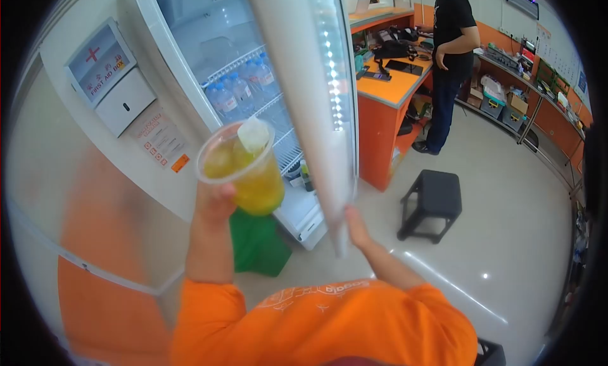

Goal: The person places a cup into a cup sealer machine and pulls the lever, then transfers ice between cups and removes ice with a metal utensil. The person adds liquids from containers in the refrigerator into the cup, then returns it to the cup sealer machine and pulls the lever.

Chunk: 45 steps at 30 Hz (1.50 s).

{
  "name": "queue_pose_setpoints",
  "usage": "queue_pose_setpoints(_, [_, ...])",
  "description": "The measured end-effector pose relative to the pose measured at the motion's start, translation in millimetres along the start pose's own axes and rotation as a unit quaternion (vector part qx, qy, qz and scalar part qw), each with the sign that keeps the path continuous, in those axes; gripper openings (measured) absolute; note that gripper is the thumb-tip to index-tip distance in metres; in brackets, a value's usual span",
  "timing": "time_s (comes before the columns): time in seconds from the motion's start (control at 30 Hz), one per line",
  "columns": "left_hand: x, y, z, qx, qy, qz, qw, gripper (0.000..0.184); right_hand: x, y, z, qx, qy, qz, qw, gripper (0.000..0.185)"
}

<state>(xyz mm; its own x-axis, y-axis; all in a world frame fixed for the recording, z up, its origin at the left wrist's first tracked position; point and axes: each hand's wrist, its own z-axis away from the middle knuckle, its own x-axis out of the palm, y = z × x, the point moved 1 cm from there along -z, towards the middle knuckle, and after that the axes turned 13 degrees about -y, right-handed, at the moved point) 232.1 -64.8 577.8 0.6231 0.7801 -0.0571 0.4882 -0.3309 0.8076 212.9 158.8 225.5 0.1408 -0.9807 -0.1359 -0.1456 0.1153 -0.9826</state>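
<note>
My left hand (217, 200) is wrapped round a clear plastic cup (263, 185) of yellow-green drink, with pale lumps and a white piece at the top. The cup is in front of an open fridge (196, 37), where water bottles (239, 90) stand on a wire rack. At the edge of the fridge door (304, 94) is my right hand (356, 227), touching it low down; the door hides part of the fingers, and their grip is unclear.
A green object (256, 242) is below the cup. To the right are a dark stool (432, 198) and an orange desk (380, 94) with electronics, where a person (453, 56) stands. A first aid box (104, 68) hangs on the left wall.
</note>
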Motion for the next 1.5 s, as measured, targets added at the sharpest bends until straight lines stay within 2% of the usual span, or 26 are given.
queue_pose_setpoints(0.03, [8, 2, 2, 0.006, -0.005, -0.002, 1.000, 0.099, 5, -18, 3, -0.022, -0.050, 0.074, 0.996, 0.048])
queue_pose_setpoints(0.1, [24, -3, 4, -0.004, -0.024, 0.009, 1.000, 0.101, 3, -33, 22, 0.045, -0.217, 0.113, 0.969, 0.050])
queue_pose_setpoints(0.17, [49, -17, 6, -0.006, -0.020, 0.026, 0.999, 0.102, -19, -7, 62, 0.065, -0.340, 0.270, 0.898, 0.046])
queue_pose_setpoints(0.2, [65, -29, 1, -0.010, -0.013, 0.041, 0.999, 0.104, -39, -5, 91, 0.107, -0.346, 0.326, 0.873, 0.042])
queue_pose_setpoints(0.23, [80, -41, -2, -0.014, -0.054, 0.070, 0.996, 0.104, -62, -2, 125, 0.159, -0.345, 0.376, 0.845, 0.038])
queue_pose_setpoints(0.3, [118, -72, -11, 0.010, -0.057, 0.067, 0.996, 0.107, -121, 40, 212, 0.225, -0.231, 0.328, 0.888, 0.033])
queue_pose_setpoints(0.4, [205, -114, -28, -0.010, -0.093, 0.131, 0.987, 0.108, -211, 73, 375, 0.332, 0.054, 0.222, 0.915, 0.027])
queue_pose_setpoints(0.43, [236, -125, -34, -0.008, -0.108, 0.144, 0.984, 0.107, -240, 65, 430, 0.358, 0.165, 0.198, 0.897, 0.025])
queue_pose_setpoints(0.5, [295, -158, -40, -0.020, -0.118, 0.193, 0.974, 0.105, -291, 67, 539, 0.419, 0.386, 0.184, 0.801, 0.021])
queue_pose_setpoints(0.57, [346, -185, -56, -0.042, -0.125, 0.246, 0.960, 0.105, -334, 68, 632, 0.441, 0.517, 0.129, 0.722, 0.021])
queue_pose_setpoints(0.6, [377, -192, -65, -0.060, -0.138, 0.257, 0.955, 0.105, -352, 70, 658, 0.448, 0.528, 0.133, 0.709, 0.021])
queue_pose_setpoints(0.67, [437, -205, -91, -0.092, -0.160, 0.277, 0.943, 0.104, -396, 69, 698, 0.334, 0.606, 0.018, 0.722, 0.024])
queue_pose_setpoints(0.77, [526, -230, -132, -0.136, -0.184, 0.304, 0.925, 0.103, -464, -1, 667, 0.354, 0.564, 0.046, 0.745, 0.026])
queue_pose_setpoints(0.83, [578, -254, -165, -0.119, -0.197, 0.309, 0.923, 0.102, -520, -27, 647, 0.368, 0.555, 0.067, 0.743, 0.026])
queue_pose_setpoints(0.9, [629, -280, -202, -0.102, -0.205, 0.309, 0.923, 0.101, -587, -29, 643, 0.347, 0.544, 0.254, 0.720, 0.025])
queue_pose_setpoints(0.93, [654, -290, -223, -0.089, -0.243, 0.279, 0.925, 0.099, -625, -28, 652, 0.350, 0.546, 0.257, 0.717, 0.025])
queue_pose_setpoints(1.0, [703, -316, -268, -0.082, -0.292, 0.247, 0.920, 0.098, -693, -22, 678, 0.290, 0.618, 0.310, 0.662, 0.035])
queue_pose_setpoints(1.07, [751, -354, -313, -0.074, -0.304, 0.253, 0.916, 0.099, -748, 1, 729, 0.254, 0.702, 0.131, 0.653, 0.038])
queue_pose_setpoints(1.1, [780, -371, -340, -0.060, -0.302, 0.261, 0.915, 0.100, -759, 8, 756, 0.259, 0.746, 0.031, 0.613, 0.042])
queue_pose_setpoints(1.13, [809, -389, -366, -0.061, -0.314, 0.289, 0.902, 0.099, -766, 31, 796, 0.348, 0.750, -0.067, 0.559, 0.045])
queue_pose_setpoints(1.17, [838, -408, -395, -0.059, -0.315, 0.300, 0.898, 0.099, -754, 105, 854, 0.298, 0.809, -0.028, 0.505, 0.047])
queue_pose_setpoints(1.2, [867, -427, -421, -0.065, -0.337, 0.303, 0.889, 0.099, -725, 193, 938, 0.557, 0.681, 0.135, 0.455, 0.049])
queue_pose_setpoints(1.23, [896, -444, -444, -0.075, -0.360, 0.304, 0.879, 0.098, -691, 189, 944, 0.672, 0.603, 0.068, 0.425, 0.050])
queue_pose_setpoints(1.3, [954, -470, -492, -0.083, -0.371, 0.312, 0.871, 0.097, -678, 148, 911, 0.675, 0.600, -0.162, 0.398, 0.051])
queue_pose_setpoints(1.33, [984, -484, -515, -0.081, -0.377, 0.310, 0.869, 0.097, -680, 144, 904, 0.672, 0.596, -0.214, 0.384, 0.052])
queue_pose_setpoints(1.5, [1123, -567, -622, -0.075, -0.348, 0.325, 0.876, 0.099, -787, 153, 872, 0.684, 0.551, -0.290, 0.380, 0.056])
